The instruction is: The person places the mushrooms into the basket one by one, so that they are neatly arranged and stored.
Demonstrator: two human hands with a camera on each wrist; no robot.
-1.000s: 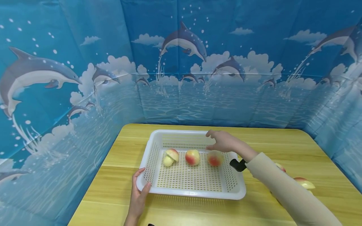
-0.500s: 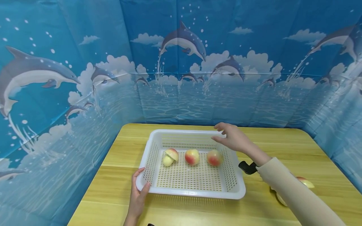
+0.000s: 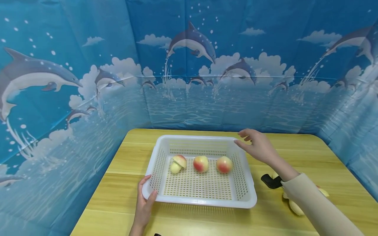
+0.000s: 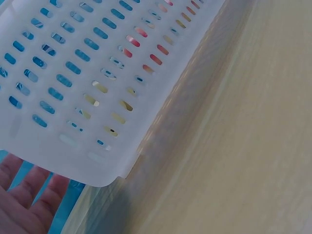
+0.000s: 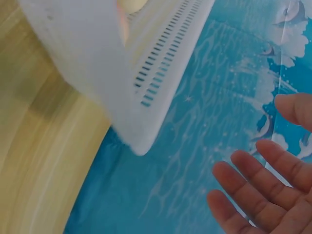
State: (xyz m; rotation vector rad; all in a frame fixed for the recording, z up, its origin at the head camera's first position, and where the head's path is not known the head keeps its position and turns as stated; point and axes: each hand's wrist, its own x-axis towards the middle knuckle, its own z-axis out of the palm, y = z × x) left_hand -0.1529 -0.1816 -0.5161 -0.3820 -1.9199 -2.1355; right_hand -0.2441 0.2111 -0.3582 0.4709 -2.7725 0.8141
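A white perforated plastic basket sits on the wooden table. Inside it, from left to right, lie a mushroom-shaped piece with a red-yellow cap and pale stem, a red-yellow peach-like fruit, and a second such fruit. My left hand holds the basket's near left corner, thumb over the rim and fingers outside. Past the far right corner hovers my right hand, fingers spread and slightly bent, nothing in it. In the right wrist view its fingers show apart from the basket.
Partly hidden by the right sleeve, several pale yellow and red pieces lie on the table's right side. A black wrist mount juts from the right wrist. A blue dolphin-print curtain hangs behind the table.
My right hand has drawn back from above the basket, rightward past its far right corner. The left hand, basket and its contents stay in place. More of the pieces at right shows now.
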